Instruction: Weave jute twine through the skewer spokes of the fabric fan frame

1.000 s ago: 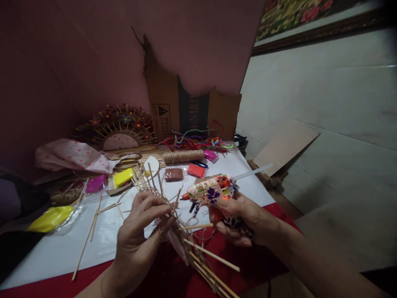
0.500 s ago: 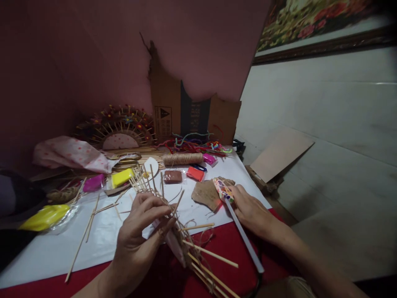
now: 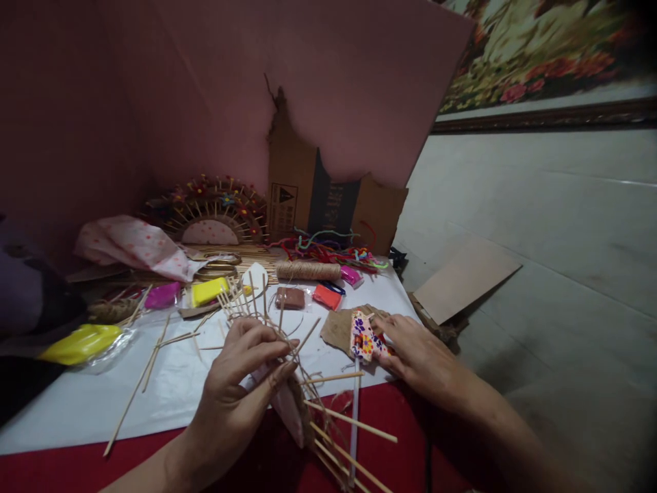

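Note:
My left hand point(image 3: 246, 383) pinches a handmade piece of wooden sticks and twine point(image 3: 295, 404) between thumb and fingers. Thin sticks fan out from its pale, cloth-covered edge, and loose twine strands curl around them. Over at the right, my right hand point(image 3: 421, 349) is closed at the handle side of a flower-patterned glue gun point(image 3: 362, 337), partly covering it. A long translucent glue stick point(image 3: 355, 418) juts from the gun toward me. Beneath the gun lies a torn piece of cardboard point(image 3: 336, 330).
Behind are a twine roll point(image 3: 308, 271), a brown clay packet point(image 3: 290, 298), an orange packet point(image 3: 327, 297) and yellow packets point(image 3: 209, 292). Loose sticks point(image 3: 148, 363) lie at left. A decorated fan-shaped piece point(image 3: 210, 231) and torn cardboard box panel point(image 3: 292, 185) stand by the wall.
The glue gun has turned in my right hand, its patterned side now facing me and its glue stick pointing straight toward me. My left hand keeps its hold. The view has shifted slightly.

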### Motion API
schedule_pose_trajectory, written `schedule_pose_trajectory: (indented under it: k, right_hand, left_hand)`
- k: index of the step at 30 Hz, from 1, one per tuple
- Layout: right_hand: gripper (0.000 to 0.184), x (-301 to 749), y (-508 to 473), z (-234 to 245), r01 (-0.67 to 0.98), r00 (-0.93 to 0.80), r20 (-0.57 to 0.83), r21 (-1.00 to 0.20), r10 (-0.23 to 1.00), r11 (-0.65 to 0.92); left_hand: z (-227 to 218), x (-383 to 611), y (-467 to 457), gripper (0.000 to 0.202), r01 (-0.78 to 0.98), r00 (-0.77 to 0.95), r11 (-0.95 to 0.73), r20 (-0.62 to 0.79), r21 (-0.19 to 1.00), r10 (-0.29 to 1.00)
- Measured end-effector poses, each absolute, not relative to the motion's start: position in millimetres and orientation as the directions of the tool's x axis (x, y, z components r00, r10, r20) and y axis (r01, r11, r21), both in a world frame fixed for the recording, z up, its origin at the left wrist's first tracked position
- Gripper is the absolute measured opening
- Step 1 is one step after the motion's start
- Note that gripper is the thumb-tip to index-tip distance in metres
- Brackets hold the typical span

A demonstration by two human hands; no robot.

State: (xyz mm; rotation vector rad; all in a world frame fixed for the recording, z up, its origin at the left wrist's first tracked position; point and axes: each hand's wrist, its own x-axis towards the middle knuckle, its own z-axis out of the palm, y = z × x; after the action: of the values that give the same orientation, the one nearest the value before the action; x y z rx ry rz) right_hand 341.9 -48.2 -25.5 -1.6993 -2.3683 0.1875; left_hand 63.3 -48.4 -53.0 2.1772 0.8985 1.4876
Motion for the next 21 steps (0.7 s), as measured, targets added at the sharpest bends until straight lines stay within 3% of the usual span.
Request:
schedule_pose_trajectory:
  k: [3, 5, 7, 11, 21]
  right_hand:
    - [0.023, 327, -52, -12, 0.816, -0.309, 0.290, -0.407, 0.906, 0.409]
    - [0.018, 311, -56, -5, 0.660, -0.354, 0.331, -0.574, 0.875, 0.484]
    - [0.017, 296, -60, 0, 0.539, -0.418, 0.322, -0.665, 0.850, 0.517]
    - [0.019, 274, -58, -1, 0.401, -0.532, 0.241, -0.772, 0.811, 0.493]
    - [0.020, 263, -48, -11, 0.263, -0.527, 0.200, -0.886, 0.826, 0.382]
  left_hand:
    - [-52, 64, -49, 0.016, 0.330, 0.247, -0.719, 0.680, 0.611, 0.691]
    - [-52, 64, -49, 0.015, 0.336, 0.231, -0.717, 0.684, 0.611, 0.692]
    - [-52, 64, -49, 0.014, 0.344, 0.216, -0.711, 0.686, 0.613, 0.695]
    - [-50, 64, -49, 0.011, 0.366, 0.206, -0.704, 0.685, 0.608, 0.699]
    - [-52, 64, -47, 0.013, 0.365, 0.220, -0.720, 0.697, 0.590, 0.683]
